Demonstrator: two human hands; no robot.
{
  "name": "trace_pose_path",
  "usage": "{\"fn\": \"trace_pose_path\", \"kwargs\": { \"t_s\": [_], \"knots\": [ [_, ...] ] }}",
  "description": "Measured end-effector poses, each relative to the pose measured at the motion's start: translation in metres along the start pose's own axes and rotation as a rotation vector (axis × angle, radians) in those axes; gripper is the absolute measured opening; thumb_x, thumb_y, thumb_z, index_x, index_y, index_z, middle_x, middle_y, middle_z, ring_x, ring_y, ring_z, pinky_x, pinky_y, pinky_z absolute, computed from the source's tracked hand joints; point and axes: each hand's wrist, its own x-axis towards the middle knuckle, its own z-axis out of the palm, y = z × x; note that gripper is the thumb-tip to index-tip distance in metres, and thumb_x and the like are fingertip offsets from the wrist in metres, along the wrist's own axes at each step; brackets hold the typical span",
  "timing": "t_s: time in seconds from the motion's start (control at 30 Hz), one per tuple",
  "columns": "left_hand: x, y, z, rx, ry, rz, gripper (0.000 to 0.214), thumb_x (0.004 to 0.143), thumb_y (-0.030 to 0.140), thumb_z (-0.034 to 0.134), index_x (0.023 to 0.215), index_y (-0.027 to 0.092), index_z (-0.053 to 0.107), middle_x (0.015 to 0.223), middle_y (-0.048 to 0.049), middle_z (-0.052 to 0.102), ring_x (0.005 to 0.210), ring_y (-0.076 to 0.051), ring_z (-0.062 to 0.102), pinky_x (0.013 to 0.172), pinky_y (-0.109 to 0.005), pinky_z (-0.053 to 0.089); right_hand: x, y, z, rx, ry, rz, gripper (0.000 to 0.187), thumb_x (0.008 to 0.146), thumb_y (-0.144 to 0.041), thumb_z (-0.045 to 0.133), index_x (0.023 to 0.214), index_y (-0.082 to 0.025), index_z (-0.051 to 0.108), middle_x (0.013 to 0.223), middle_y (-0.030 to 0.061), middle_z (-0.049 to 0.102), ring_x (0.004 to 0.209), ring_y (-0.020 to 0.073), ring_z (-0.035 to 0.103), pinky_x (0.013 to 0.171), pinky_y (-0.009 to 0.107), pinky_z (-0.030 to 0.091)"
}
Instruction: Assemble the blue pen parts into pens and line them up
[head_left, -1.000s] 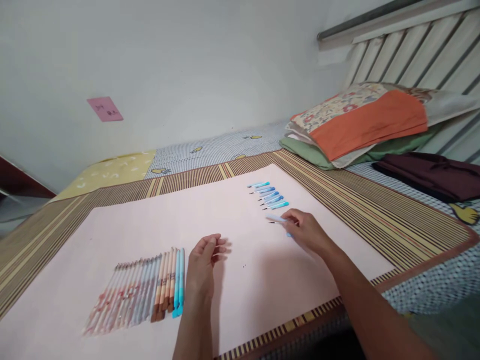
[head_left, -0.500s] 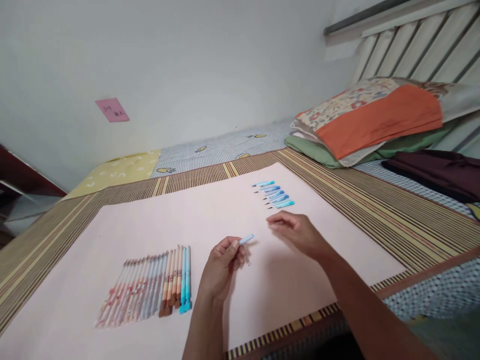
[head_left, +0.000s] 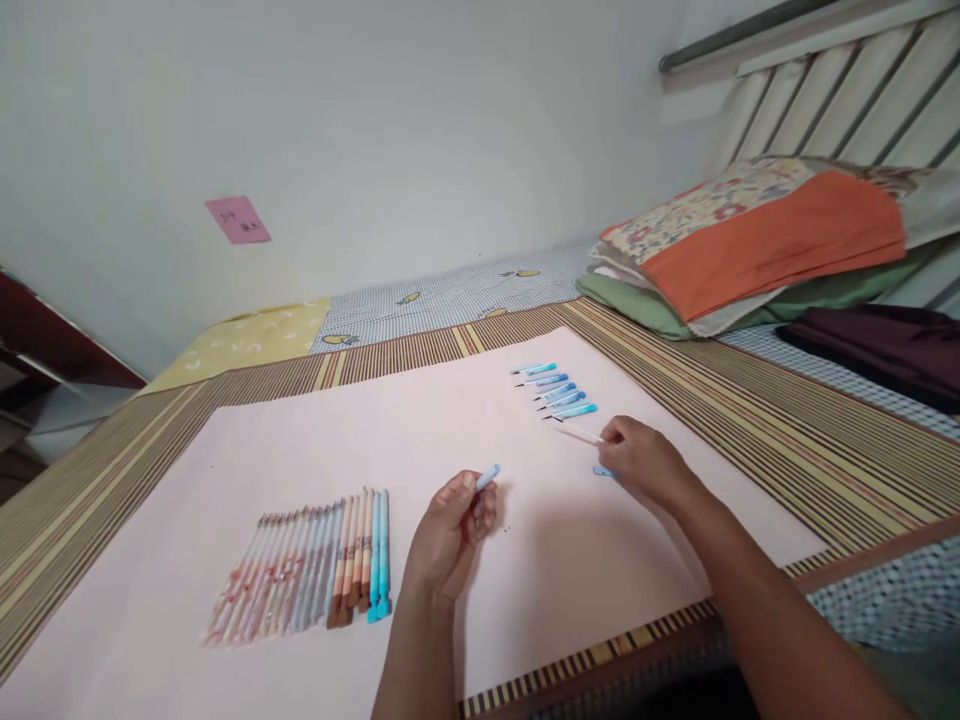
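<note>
My left hand (head_left: 454,525) is closed around a light blue pen barrel (head_left: 488,476), one end sticking up past the thumb. My right hand (head_left: 637,455) pinches a thin whitish pen refill (head_left: 581,433) with a dark tip that points left, just below the nearest blue pen part. Under the right hand's fingers lies a small blue piece (head_left: 602,470), partly covered. Several blue-ended refills (head_left: 559,390) lie in a slanting row beyond that hand. To the left of my left hand, several pens (head_left: 300,575) in pink, grey, brown and turquoise lie side by side.
A large pale pink sheet (head_left: 300,455) covers much of the striped mat (head_left: 750,455). Folded bedding with an orange band (head_left: 787,250) is stacked at the back right, beside dark folded cloth (head_left: 885,350). A pink note (head_left: 238,220) is on the wall behind.
My right hand has moved right and closed on the refill, now in sight between its fingers. My left hand keeps the barrel, turned slightly more upright. The view has shifted a little.
</note>
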Motion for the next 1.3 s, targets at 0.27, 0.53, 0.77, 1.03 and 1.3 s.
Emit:
{"fn": "trace_pose_path", "kwargs": {
  "t_s": [0.27,0.53,0.77,1.03,1.3],
  "knots": [
    [0.002,0.002,-0.002,-0.05,-0.015,0.021,0.022,0.075,0.029,0.084,0.081,0.012,0.07,0.07,-0.001,0.058,0.062,-0.006,0.049,0.059,-0.015,0.041,-0.019,-0.058,-0.006,1.039,-0.115,0.01,0.025,0.078,-0.043,0.076,0.086,-0.021,0.067,0.061,-0.0022,0.059,0.056,0.0136,0.054,0.054,0.028,0.044],
    [0.003,0.001,-0.003,-0.04,0.018,0.043,0.025,0.07,0.028,0.087,0.084,0.012,0.072,0.071,-0.0016,0.061,0.062,-0.007,0.051,0.059,-0.016,0.042,-0.028,-0.078,-0.008,0.927,0.006,-0.022,0.025,0.081,-0.043,0.074,0.081,-0.018,0.07,0.06,0.0002,0.06,0.058,0.0139,0.056,0.057,0.028,0.047],
    [0.005,0.0,-0.008,-0.019,0.097,0.076,0.029,0.066,0.025,0.089,0.086,0.011,0.074,0.064,0.0004,0.058,0.059,-0.006,0.051,0.056,-0.014,0.042,-0.032,-0.086,-0.003,0.907,-0.026,-0.026,0.024,0.08,-0.041,0.076,0.079,-0.017,0.072,0.065,0.0024,0.067,0.059,0.014,0.061,0.057,0.026,0.05],
    [0.009,0.002,-0.011,-0.139,0.192,0.121,0.036,0.057,0.021,0.093,0.086,0.011,0.076,0.064,0.0005,0.061,0.058,-0.005,0.054,0.057,-0.014,0.045,-0.035,-0.089,0.032,1.049,-0.172,0.079,0.03,0.077,-0.045,0.078,0.084,-0.016,0.074,0.073,0.0069,0.074,0.059,0.0161,0.065,0.058,0.03,0.053],
    [0.008,-0.002,-0.009,-0.068,0.214,0.151,0.038,0.059,0.025,0.093,0.091,0.011,0.077,0.065,0.0002,0.063,0.058,-0.006,0.056,0.057,-0.014,0.046,-0.047,-0.102,0.06,0.945,-0.224,0.078,0.028,0.086,-0.042,0.068,0.072,-0.017,0.069,0.066,0.003,0.07,0.05,0.0114,0.059,0.051,0.025,0.046]
  ]
}}
